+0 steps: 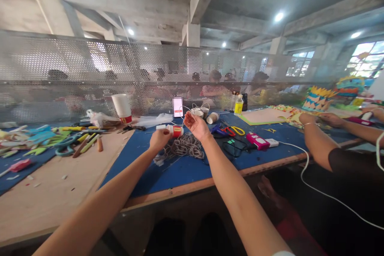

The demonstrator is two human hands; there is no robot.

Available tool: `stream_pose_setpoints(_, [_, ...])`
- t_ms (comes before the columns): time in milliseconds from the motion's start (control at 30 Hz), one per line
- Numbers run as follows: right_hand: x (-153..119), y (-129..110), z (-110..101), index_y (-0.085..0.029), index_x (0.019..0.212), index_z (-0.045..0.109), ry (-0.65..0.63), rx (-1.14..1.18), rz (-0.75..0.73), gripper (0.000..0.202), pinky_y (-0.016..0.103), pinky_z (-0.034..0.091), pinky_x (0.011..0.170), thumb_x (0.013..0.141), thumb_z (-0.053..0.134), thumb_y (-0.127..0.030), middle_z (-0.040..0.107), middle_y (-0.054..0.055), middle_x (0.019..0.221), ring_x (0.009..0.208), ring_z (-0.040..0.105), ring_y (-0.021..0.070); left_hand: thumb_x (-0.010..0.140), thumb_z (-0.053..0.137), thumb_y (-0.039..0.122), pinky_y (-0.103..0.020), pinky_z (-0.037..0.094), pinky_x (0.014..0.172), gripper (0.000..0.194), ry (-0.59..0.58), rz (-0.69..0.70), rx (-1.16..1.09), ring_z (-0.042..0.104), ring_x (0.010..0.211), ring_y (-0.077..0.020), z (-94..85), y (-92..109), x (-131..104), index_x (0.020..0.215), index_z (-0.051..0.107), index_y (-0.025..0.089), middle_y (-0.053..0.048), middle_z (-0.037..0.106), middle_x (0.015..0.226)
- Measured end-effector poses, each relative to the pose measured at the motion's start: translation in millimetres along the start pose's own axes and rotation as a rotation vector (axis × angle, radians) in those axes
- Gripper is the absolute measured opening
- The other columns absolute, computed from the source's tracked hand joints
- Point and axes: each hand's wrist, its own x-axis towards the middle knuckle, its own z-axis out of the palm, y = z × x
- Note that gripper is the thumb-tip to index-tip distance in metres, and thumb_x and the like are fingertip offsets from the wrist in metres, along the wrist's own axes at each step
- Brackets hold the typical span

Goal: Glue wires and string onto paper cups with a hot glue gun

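Over the blue mat, my left hand (160, 139) is closed around a red and white paper cup (177, 131), which lies on its side in the air. My right hand (196, 126) is raised just right of the cup, palm turned inward and fingers curled. A thin pale cord (183, 107) loops up by its fingertips and seems to be pinched there; the exact grip is small to see. Beneath both hands lies a tangled heap of grey-brown cord (186, 147). A lit phone (177, 107) stands upright behind the cup.
Scissors (238, 130), a pink device (257, 141) and a yellow-labelled bottle (239, 105) are on the right. Several paper cups (213, 118) stand or lie behind my right hand. Tools (67, 144) and scraps cover the left. A co-worker's arms (318, 140) reach in from the right.
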Motion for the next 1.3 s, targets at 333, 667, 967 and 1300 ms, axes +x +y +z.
stream_pose_setpoints(333, [10,30,4,-0.02,0.089,0.076,0.096,-0.718,-0.288,0.017,0.029,0.053,0.082,0.076,0.071,-0.03,0.073,0.003,0.089,0.083,0.067,0.0146,0.062,0.081,0.043,-0.028,0.052,0.071,0.035,-0.052,-0.09,-0.579,0.064,0.074,-0.017,-33.7,-1,-5,0.079,0.068,0.015,-0.004,0.071,0.079])
stream_pose_setpoints(667, [15,31,22,-0.02,0.091,0.077,0.047,-0.991,-0.469,0.016,0.034,0.05,0.094,0.08,0.066,-0.023,0.075,0.005,0.1,0.097,0.068,0.0213,0.066,0.08,0.018,-0.022,0.054,0.064,0.02,-0.174,-0.185,-0.951,0.066,0.071,-0.0143,-37.4,-3,-13,0.079,0.066,0.013,-0.005,0.07,0.081])
stream_pose_setpoints(967, [9,29,37,-0.021,0.108,0.073,-0.071,-1.065,-0.52,0.029,0.034,0.048,0.099,0.086,0.063,-0.037,0.07,0.007,0.116,0.111,0.064,0.0215,0.077,0.07,0.012,-0.025,0.057,0.069,0.027,-0.313,-0.231,-1.101,0.07,0.079,-0.0172,-39.0,2,-19,0.104,0.069,0.012,-0.009,0.074,0.096])
stream_pose_setpoints(1300, [-1,35,27,-0.02,0.112,0.07,-0.119,-1.071,-0.523,0.038,0.035,0.053,0.092,0.081,0.07,-0.043,0.067,0.01,0.116,0.103,0.066,0.0217,0.083,0.067,0.018,-0.025,0.057,0.066,0.031,-0.361,-0.275,-1.153,0.069,0.075,-0.0176,-40.0,9,-23,0.113,0.068,0.012,-0.01,0.075,0.099])
